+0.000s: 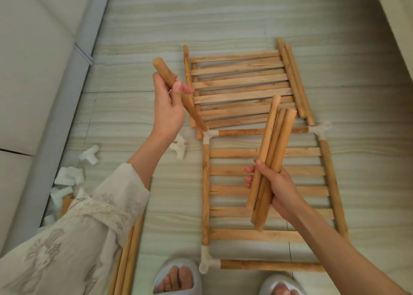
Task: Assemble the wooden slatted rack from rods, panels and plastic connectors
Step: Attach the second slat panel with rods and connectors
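Note:
My left hand grips a single short wooden rod, tilted, its lower end touching the white corner connector at the near panel's top left. My right hand holds a bundle of three short rods upright over the slatted panel lying on the floor. That panel is framed by rods, with white connectors at its top right and bottom left corners too. Stacked slatted panels lie farther away.
Loose white plastic connectors are scattered along the grey sofa base at left, with more of them under my left wrist. Long rods lie beneath my left sleeve. My slippered feet stand at the bottom edge.

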The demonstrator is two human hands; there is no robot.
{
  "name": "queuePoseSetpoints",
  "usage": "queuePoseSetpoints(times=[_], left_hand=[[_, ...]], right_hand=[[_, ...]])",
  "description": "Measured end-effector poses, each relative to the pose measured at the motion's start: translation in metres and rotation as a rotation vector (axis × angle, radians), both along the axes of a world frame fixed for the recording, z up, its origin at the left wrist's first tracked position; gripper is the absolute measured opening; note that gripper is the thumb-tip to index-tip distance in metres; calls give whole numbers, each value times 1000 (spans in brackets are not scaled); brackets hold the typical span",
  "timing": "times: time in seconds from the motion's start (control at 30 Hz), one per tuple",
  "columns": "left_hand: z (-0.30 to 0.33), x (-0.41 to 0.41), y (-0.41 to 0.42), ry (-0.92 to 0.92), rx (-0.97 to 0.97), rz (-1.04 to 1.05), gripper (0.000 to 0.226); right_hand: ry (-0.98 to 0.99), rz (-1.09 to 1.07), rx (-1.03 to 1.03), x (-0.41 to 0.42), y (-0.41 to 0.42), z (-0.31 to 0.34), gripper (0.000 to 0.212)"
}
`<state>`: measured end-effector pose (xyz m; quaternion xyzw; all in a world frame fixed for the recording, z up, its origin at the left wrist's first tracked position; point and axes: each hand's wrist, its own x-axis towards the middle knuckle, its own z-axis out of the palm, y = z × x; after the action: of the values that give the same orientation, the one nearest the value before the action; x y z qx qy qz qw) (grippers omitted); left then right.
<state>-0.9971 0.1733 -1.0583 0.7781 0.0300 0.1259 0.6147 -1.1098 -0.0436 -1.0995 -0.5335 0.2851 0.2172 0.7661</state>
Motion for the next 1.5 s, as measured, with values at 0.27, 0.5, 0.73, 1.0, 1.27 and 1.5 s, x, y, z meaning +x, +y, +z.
queuePoseSetpoints(times=[0.27, 0.5, 0.73, 1.0, 1.27, 1.5], left_hand=[[-8, -10, -20, 41, 209, -118, 10], [-12, -6, -30, 238, 219, 21, 14], [-25, -81, -57, 702, 77, 55, 34], [-5, -101, -58, 518, -62, -482, 16], [-4, -75, -71, 238, -47, -267, 27], [-1, -61, -91, 215, 6, -316, 23]], right_hand=[[18, 16, -18, 5, -13, 1, 16], [-60, 61, -183, 21, -23, 12, 16], [-80, 367, -259, -7, -10, 4, 6], [-90, 447, -197, -35, -3, 7, 19], [-210, -308, -826, 15, -79, 10, 50], [-296, -421, -974, 72, -133, 25, 23]])
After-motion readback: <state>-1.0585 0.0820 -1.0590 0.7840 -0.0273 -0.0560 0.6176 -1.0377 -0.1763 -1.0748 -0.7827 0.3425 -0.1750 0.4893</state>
